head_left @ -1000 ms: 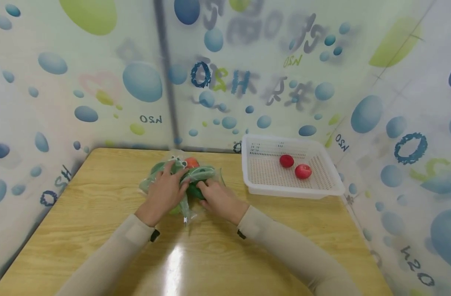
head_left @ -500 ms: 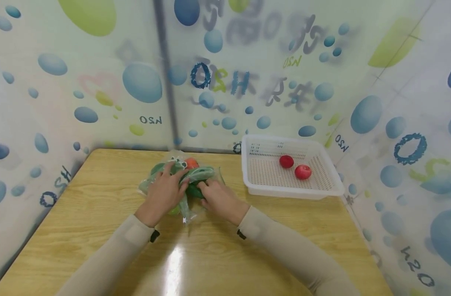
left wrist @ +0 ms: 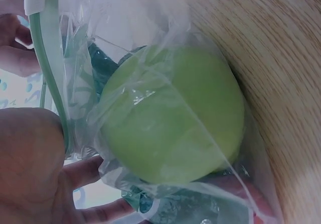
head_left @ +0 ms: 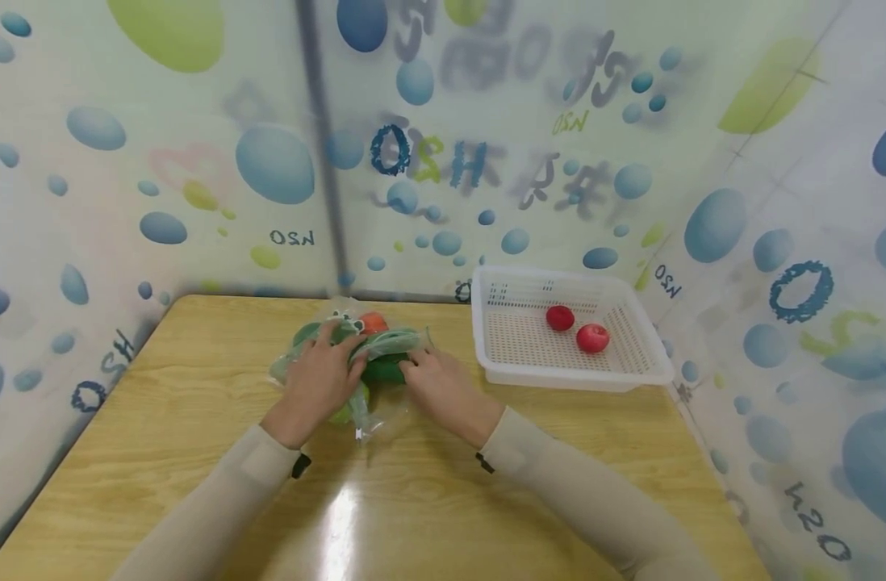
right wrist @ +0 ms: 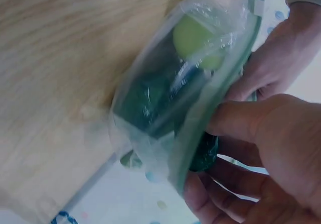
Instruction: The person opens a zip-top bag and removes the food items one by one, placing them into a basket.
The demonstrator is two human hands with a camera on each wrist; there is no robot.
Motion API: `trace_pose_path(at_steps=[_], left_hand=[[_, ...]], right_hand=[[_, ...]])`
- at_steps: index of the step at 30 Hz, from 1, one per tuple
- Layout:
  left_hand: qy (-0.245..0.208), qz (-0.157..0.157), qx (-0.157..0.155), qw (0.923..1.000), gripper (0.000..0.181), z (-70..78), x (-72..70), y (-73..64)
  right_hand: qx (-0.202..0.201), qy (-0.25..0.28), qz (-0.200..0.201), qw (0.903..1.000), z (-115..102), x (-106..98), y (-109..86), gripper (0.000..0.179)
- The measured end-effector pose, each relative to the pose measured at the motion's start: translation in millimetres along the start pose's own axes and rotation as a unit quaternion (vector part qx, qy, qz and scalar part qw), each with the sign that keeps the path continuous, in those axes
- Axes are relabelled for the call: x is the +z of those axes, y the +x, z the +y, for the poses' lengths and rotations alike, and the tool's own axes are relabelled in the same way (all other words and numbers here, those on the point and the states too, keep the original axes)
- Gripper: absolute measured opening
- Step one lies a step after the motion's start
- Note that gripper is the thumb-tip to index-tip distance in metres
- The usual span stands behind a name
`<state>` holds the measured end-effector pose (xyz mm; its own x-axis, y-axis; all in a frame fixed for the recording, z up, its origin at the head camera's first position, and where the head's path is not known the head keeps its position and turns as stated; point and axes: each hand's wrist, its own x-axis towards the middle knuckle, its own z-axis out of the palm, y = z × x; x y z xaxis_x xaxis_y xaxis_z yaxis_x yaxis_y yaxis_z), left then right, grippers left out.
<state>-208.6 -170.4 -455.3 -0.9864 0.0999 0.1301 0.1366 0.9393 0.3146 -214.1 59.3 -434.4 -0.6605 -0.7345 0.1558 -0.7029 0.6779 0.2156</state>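
On the wooden table (head_left: 218, 452) lies a clear zip bag (head_left: 361, 407) with a green closing strip. My left hand (head_left: 315, 378) holds it from the left, fingers spread over its top. A round pale green fruit (left wrist: 173, 113) shows through the plastic in the left wrist view. My right hand (head_left: 449, 394) has its fingers curled round a dark green, smooth vegetable (right wrist: 204, 153) at the bag's mouth, the thumb by the strip. Most of that vegetable is hidden. Behind the bag's top is an orange-red round thing (head_left: 374, 323), partly covered.
To the right of the bag stands a white perforated plastic basket (head_left: 574, 378). Inside it lie a dark red round fruit (head_left: 559, 317) and a red apple (head_left: 592, 338). A printed curtain (head_left: 414, 226) encloses the table at the back and sides.
My right hand has shifted slightly to the right, and more of the dark green vegetable shows between the hands. My left hand stays on the bag. The basket's contents are unchanged.
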Motion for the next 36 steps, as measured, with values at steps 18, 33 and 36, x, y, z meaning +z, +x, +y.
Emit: trace_pose_path(at_steps=[18,33,36], left_hand=[[-0.008,0.001,0.008,0.9999,0.049,-1.9,1.5,-3.1],[-0.009,-0.005,0.001,0.9999,0.050,-1.6,-3.0,-5.4],[-0.006,-0.002,0.005,1.0000,0.049,-1.6,-2.1,-4.7]], right_hand=[[0.029,0.038,0.074,0.9961,50.1,-30.9,-37.1,0.035],[0.167,0.162,0.046,0.9715,146.5,-42.1,-60.7,0.029],[0.203,0.174,0.018,0.9634,168.1,-39.8,-66.7,0.029]])
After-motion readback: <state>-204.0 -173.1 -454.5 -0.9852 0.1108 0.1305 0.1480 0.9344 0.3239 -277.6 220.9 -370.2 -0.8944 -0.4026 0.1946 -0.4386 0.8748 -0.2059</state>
